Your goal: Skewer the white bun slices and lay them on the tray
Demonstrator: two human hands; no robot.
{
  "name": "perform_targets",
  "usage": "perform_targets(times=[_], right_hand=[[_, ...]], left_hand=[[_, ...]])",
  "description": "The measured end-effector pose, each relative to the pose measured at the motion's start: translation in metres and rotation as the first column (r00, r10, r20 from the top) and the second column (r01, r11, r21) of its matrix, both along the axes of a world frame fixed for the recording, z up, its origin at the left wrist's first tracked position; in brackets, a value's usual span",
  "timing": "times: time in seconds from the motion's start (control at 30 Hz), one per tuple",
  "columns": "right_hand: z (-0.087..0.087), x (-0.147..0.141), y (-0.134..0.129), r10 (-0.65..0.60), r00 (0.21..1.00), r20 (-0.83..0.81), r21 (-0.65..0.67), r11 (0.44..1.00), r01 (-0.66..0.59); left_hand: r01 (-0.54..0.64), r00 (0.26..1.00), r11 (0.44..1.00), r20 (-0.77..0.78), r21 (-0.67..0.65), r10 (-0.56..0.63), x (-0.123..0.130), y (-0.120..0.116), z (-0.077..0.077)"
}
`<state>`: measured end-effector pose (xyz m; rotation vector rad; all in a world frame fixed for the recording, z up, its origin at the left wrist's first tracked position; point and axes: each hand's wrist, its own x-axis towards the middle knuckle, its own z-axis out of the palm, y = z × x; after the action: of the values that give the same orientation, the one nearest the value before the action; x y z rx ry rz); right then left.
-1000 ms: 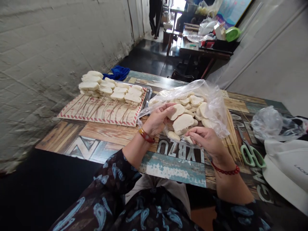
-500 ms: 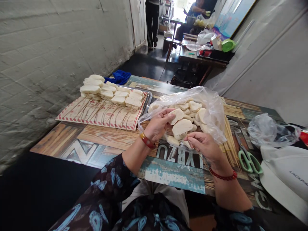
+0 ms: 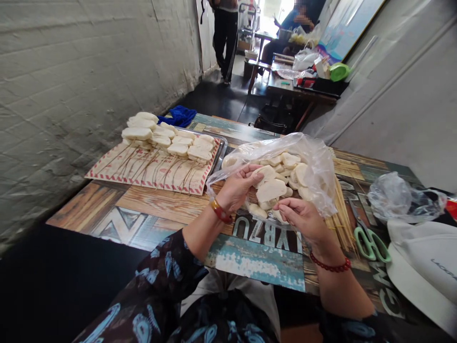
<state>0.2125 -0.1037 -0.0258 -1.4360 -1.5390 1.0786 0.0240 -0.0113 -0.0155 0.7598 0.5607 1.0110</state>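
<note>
Sleeves: black with blue figures point(image 3: 150, 274), both forearms reaching over the table point(image 3: 160, 202).
Right hand point(image 3: 303, 216): thumb and index finger drawn together in a pinch on a thin skewer point(image 3: 276, 201), mostly hidden by the hand; red bead bracelet point(image 3: 330, 267) at wrist.
Left hand point(image 3: 238, 188): thumb and fingers closed on the edge of a pale slice point(image 3: 264, 175); amber bangle point(image 3: 220, 212) at wrist.
Front slice point(image 3: 270, 190): between the two hands, at the bag mouth.
Cap point(image 3: 424, 257): white, at the right table edge.
Scissors point(image 3: 372, 244): green handles toward the person, beside the cap.
Skewer bundle point(image 3: 341, 224): right of the bag.
Clear bag point(image 3: 323, 162): open toward the person, more slices inside.
Crumpled bag point(image 3: 392, 195): behind the cap.
Tray point(image 3: 222, 150): left of the clear bag; printed paper point(image 3: 198, 186) on it, skewered slices point(image 3: 167, 138) stacked on top, sticks toward the person.
Blue cloth point(image 3: 180, 116): behind the tray.
Rear table point(image 3: 285, 88): beyond a gap of dark floor, bearing bags and a green container point(image 3: 339, 71).
Persons: one standing point(image 3: 225, 40), one seated point(image 3: 291, 21), both at the far end.
</note>
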Motion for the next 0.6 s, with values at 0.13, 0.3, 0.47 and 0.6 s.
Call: perform_targets(times=[0.13, 0.3, 0.47, 0.6], right_hand=[[-0.0013, -0.0001, 0.0004, -0.014, 1.0, 0.002, 0.006, 1.0, 0.014], [-0.0018, -0.0005, 0.0009, -0.008, 1.0, 0.01, 0.053, 0.999, 0.007], [-0.0047, -0.0005, 0.0014, -0.011, 1.0, -0.006, 0.061, 0.998, 0.011], [-0.0083, -0.0007, 0.0018, -0.017, 1.0, -0.027, 0.073, 0.997, 0.019]], left_hand=[[0.002, 1.0, 1.0, 0.003, -0.013, -0.002, 0.0004, 0.0001, -0.001], [0.01, 1.0, 1.0, -0.005, -0.019, -0.01, 0.0014, -0.001, -0.0013], [0.02, 1.0, 1.0, -0.02, 0.003, -0.02, 0.0026, -0.0033, -0.0012], [0.037, 0.999, 0.999, -0.017, 0.014, -0.036, 0.0033, -0.0054, 0.0001]])
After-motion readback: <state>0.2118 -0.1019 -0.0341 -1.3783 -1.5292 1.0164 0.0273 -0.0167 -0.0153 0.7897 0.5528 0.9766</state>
